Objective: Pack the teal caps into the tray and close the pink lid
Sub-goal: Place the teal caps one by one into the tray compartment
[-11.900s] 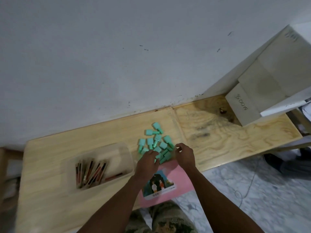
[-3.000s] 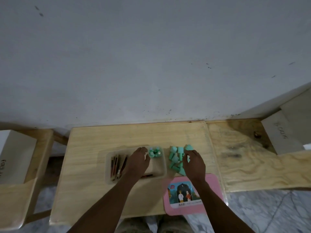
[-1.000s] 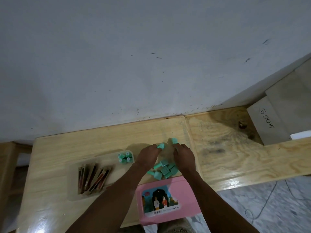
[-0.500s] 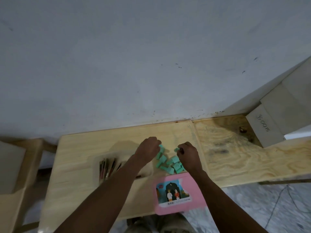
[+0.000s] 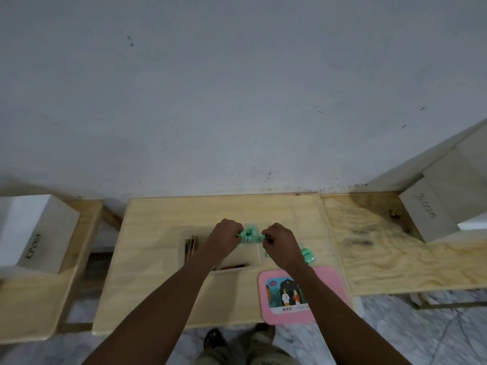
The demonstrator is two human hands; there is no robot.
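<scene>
A clear shallow tray [image 5: 181, 255] lies on the pale wooden table [image 5: 158, 285], with brown sticks in its left part. Several teal caps [image 5: 249, 234] stand clustered in its far right corner. My left hand [image 5: 224, 239] and my right hand [image 5: 280, 245] hover over that corner, fingers curled, each pinching a teal cap at the cluster. A few loose teal caps [image 5: 307, 255] lie on the table right of my right hand, partly hidden by it. The pink lid [image 5: 329, 285] with a picture label lies flat at the table's near edge, under my right forearm.
A grey wall rises behind the table. A second plywood board [image 5: 382, 248] adjoins on the right with a pale box [image 5: 432, 214] on it. A white box marked KP003 [image 5: 31, 233] stands on a wooden stand at left. Marble floor lies below.
Both hands have moved left from the loose pile to the tray's far right corner, carrying caps. The loose pile on the table has shrunk and the cluster in the tray has grown.
</scene>
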